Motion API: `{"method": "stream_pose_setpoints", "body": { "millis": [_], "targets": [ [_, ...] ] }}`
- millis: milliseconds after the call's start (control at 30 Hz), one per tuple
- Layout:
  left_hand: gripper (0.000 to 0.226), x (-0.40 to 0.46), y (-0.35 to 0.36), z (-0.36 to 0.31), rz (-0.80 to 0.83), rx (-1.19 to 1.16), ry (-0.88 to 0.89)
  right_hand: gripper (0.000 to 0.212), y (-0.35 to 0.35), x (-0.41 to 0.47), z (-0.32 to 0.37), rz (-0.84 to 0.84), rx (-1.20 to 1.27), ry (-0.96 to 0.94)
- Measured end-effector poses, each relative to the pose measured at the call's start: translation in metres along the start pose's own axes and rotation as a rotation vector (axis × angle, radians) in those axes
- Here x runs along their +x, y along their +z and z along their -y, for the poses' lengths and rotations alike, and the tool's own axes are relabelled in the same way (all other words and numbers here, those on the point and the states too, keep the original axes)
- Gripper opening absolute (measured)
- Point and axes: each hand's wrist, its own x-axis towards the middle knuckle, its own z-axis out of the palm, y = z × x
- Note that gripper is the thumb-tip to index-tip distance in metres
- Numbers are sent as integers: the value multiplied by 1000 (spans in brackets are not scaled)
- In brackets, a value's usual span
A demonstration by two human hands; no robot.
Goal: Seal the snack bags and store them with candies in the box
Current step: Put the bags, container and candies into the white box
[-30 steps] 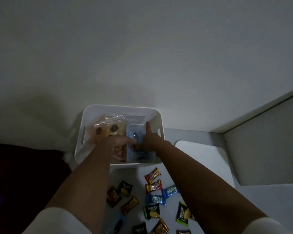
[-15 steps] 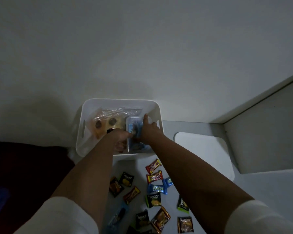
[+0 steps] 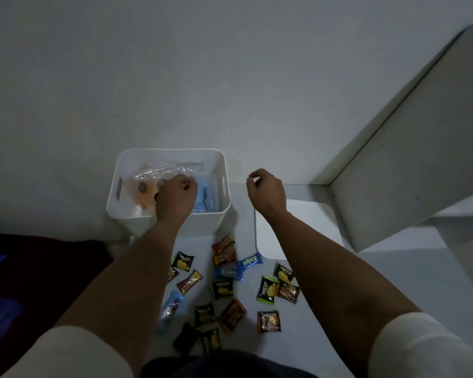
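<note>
The white rectangular plastic box (image 3: 137,222) with cut-out handles sits left of the frame's centre, its long axis running left to right, open side up. Inside it, a clear snack bag (image 3: 159,173) of orange pieces lies on the left and a blue-tinted snack bag (image 3: 206,197) stands along the right wall, its long side running toward the far wall. Below the box, small wrapped candies (image 3: 224,274) in black, red, blue and brown lie scattered flat on the pale table (image 3: 320,336), pointing every way. A plain white wall (image 3: 230,77) fills the upper frame; a white angled panel (image 3: 410,159) rises at the right, and a dark cloth (image 3: 38,268) lies at the lower left. The left hand (image 3: 176,193) is over the box, fingers curled together; whether they grip anything I cannot tell. The right hand (image 3: 265,190) hangs right of the box, fingers loosely curled and holding nothing.
</note>
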Motion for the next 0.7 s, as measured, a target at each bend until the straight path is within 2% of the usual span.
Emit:
{"method": "stream_pose_setpoints", "body": {
  "millis": [133,167,233,333,400,433,500,700],
  "targets": [
    [26,-81,20,48,-39,16,267,18,-25,-61,-90,-14,41,81],
    [35,-100,26,67,-41,73,321,18,-26,-78,-115,8,34,103],
    [70,-135,37,114,24,276,318,25,-26,-116,-168,84,1,144],
    [128,-178,41,179,220,479,200,62,-21,-158,-228,253,-77,153],
    [147,-208,42,211,398,536,7,101,-16,-175,-248,402,-95,133],
    [149,-221,43,221,469,551,-42,118,-12,-181,-252,471,-97,120],
    [147,-249,50,230,538,550,-5,136,-1,-191,-254,583,-146,26],
    [156,-283,92,207,426,542,178,145,36,-228,-256,606,-268,-224]
  ]
}}
